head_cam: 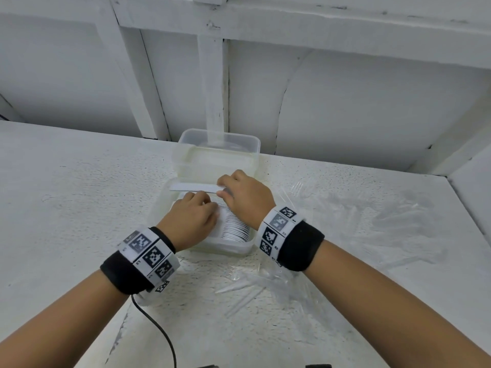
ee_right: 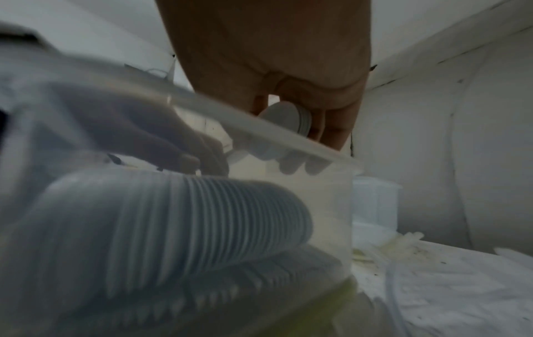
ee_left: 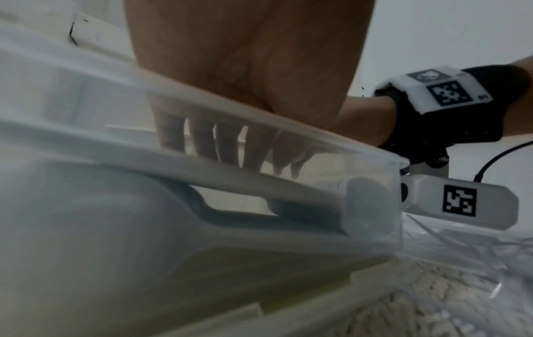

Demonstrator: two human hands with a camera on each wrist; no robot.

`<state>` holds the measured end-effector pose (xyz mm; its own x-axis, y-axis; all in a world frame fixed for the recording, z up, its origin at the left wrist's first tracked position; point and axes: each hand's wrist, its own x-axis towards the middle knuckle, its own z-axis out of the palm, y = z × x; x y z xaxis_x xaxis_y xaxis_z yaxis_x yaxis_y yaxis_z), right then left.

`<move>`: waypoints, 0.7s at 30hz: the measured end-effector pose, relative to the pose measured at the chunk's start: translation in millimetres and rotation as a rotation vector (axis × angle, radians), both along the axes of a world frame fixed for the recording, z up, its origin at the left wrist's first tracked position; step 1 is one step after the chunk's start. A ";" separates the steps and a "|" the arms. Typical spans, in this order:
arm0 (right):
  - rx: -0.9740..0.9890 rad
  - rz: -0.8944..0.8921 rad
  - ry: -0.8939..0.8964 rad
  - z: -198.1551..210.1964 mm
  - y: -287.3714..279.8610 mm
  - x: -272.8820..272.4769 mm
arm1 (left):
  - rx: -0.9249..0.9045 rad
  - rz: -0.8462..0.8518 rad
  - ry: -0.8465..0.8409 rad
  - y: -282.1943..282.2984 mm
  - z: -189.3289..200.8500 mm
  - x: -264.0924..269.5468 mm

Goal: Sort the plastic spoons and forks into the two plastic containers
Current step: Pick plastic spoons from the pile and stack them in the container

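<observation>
Both hands reach into the near clear container [head_cam: 225, 250], which holds a nested row of white spoons [head_cam: 236, 227]. My right hand [head_cam: 228, 191] grips a small bundle of white spoons [head_cam: 191, 187] above the container, with the handles pointing left. In the right wrist view the bundle's bowls [ee_right: 288, 118] sit between the fingers, above the spoon row [ee_right: 202, 216]. My left hand [head_cam: 210, 207] rests its fingertips on the spoon row; its fingers [ee_left: 216, 143] show through the container wall [ee_left: 288, 127]. A second clear container [head_cam: 255, 142] stands behind. Clear plastic forks [head_cam: 398, 221] lie scattered on the table.
More clear forks [head_cam: 247, 285] lie in front of the near container. A black cable [head_cam: 159, 330] hangs from my left wrist. A white panelled wall [head_cam: 345, 102] rises right behind the far container, and a side wall [head_cam: 473, 197] closes the table's right end.
</observation>
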<state>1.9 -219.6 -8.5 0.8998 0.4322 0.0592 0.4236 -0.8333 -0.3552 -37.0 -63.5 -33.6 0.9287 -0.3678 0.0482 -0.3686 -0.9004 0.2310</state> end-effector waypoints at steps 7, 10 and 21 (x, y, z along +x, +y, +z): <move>-0.123 0.054 -0.008 -11.2 5.5 4.3 | -0.045 0.024 -0.048 0.0 -6.0 -2.3; -0.150 0.055 0.007 -12.0 8.4 3.9 | -0.047 0.033 -0.047 -0.6 -7.8 -2.7; -0.294 0.015 -0.001 -11.4 16.6 -2.1 | -0.054 0.020 -0.021 2.3 -4.9 -1.8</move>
